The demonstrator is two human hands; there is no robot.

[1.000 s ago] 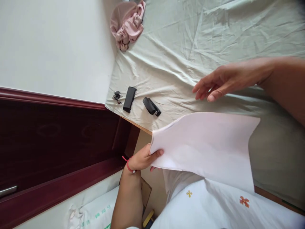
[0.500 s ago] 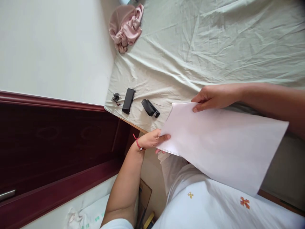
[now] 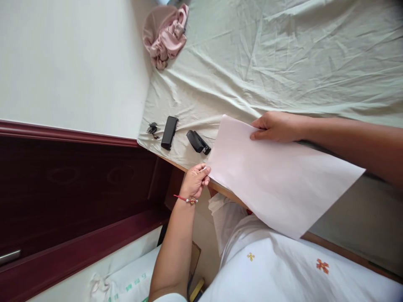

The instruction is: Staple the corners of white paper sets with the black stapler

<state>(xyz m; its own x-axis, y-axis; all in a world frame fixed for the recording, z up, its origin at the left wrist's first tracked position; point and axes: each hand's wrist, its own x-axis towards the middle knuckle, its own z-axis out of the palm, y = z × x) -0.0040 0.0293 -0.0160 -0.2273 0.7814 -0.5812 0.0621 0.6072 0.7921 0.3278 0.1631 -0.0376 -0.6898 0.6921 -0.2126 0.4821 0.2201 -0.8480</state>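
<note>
A white sheaf of paper [image 3: 267, 167] stretches between my hands, tilted over the near edge of the cloth-covered surface. My left hand [image 3: 197, 180], with a red string bracelet at the wrist, pinches its lower left corner between thumb and fingers. On the upper edge my right hand [image 3: 275, 126] is closed, thumb on top and the other fingers partly hidden. Just left of the paper lies a black stapler [image 3: 198, 142], touched by neither hand. How many sheets there are cannot be made out.
Beside the stapler lie a black oblong case [image 3: 169, 132] and a small dark bunch of objects [image 3: 153, 129]. A pink cloth bundle [image 3: 165, 35] rests farther back. The pale green sheet [image 3: 283, 63] is wrinkled. Dark red wood panelling [image 3: 78, 180] stands at the left.
The paper has turned, its left end rising towards the stapler and its right end shifting left. My left hand has moved up and left to the corner; my right hand has shifted slightly left.
</note>
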